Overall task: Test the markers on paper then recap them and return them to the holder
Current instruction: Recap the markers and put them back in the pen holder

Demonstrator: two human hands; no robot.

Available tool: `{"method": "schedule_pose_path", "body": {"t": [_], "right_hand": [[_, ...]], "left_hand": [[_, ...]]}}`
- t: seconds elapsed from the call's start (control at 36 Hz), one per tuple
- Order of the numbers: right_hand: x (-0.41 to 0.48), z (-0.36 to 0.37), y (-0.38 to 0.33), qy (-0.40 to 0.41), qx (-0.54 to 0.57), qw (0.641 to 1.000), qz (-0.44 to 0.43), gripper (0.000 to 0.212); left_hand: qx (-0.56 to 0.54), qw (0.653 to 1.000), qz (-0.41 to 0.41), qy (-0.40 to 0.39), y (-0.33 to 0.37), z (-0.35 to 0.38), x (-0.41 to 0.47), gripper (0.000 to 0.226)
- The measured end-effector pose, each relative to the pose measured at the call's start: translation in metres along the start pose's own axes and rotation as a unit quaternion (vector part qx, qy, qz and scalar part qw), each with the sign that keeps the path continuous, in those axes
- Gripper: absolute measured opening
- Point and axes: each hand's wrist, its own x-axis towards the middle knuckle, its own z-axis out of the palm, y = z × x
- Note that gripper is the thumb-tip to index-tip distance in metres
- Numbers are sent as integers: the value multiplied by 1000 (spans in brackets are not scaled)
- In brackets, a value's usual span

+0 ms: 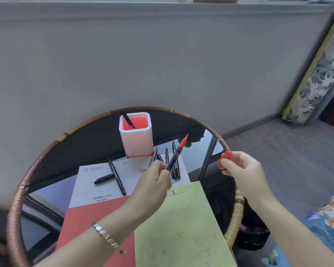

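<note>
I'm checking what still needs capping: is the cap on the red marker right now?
No, the red cap sits pinched in the right hand, apart from the red marker held by the left hand.

A round glass table with a woven brown rim [46,155] stands by a plain grey wall [162,64]. A flowery framed board [316,74] leans nearby on the grey tile floor [287,151].
</note>
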Motion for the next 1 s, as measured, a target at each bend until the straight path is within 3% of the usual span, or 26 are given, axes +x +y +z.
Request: {"method": "schedule_pose_path", "body": {"t": [0.14,0.22,0.44,0.78,1.0], "right_hand": [[-7,20,-17,-19,121,992,-14,26],[-11,31,-26,-21,144,988,-48,25],[-21,53,-42,-12,119,987,-106,17],[-27,64,-42,-50,158,985,-38,15],[-35,67,-45,-102,130,985,-44,10]], "left_hand": [[-59,998,-4,-19,-11,-22,-18,11],[-89,996,11,-14,-17,-29,-26,11],[-99,995,11,-15,-24,-37,-34,12],[-110,994,22,-12,-28,-43,-44,12],[-102,994,35,6,-21,-44,-44,9]]}}
